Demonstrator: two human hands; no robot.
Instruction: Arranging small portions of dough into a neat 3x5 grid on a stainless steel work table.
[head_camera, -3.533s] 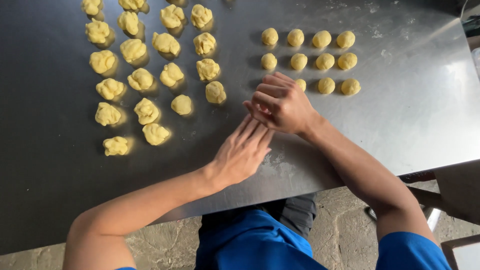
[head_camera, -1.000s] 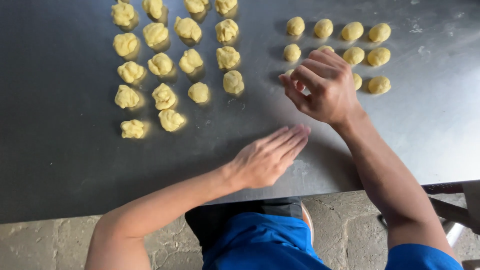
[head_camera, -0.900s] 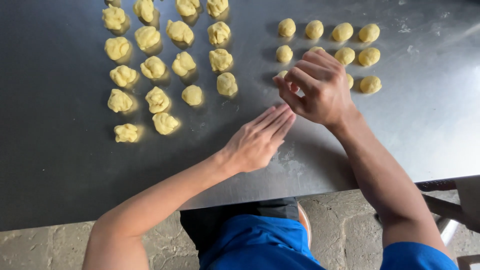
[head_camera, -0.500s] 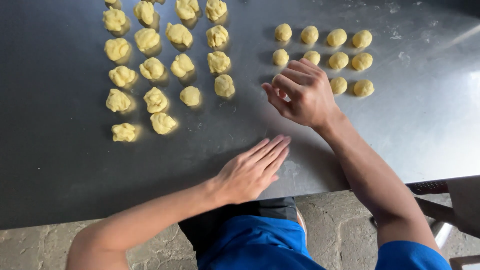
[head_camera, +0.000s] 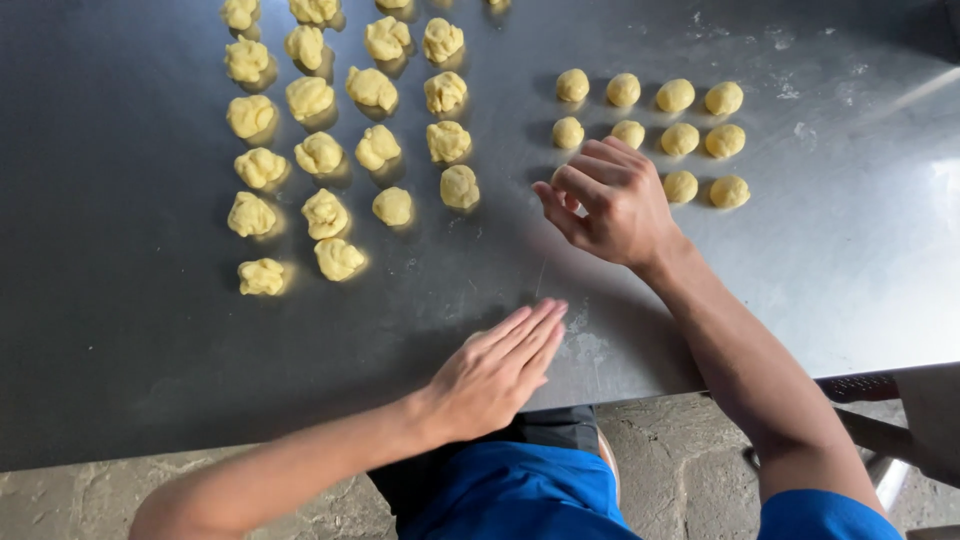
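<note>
Single head-worn view, looking steeply down and forward over the near edge of the steel tabletop (head_camera: 130, 330). Close range: both forearms enter from the bottom of frame. The stone floor (head_camera: 680, 450) shows beneath the edge. No second view to share coverage.

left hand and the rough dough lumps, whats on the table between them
Nothing: the head view shows only bare steel table between the left hand and the nearest rough dough lumps.
</note>
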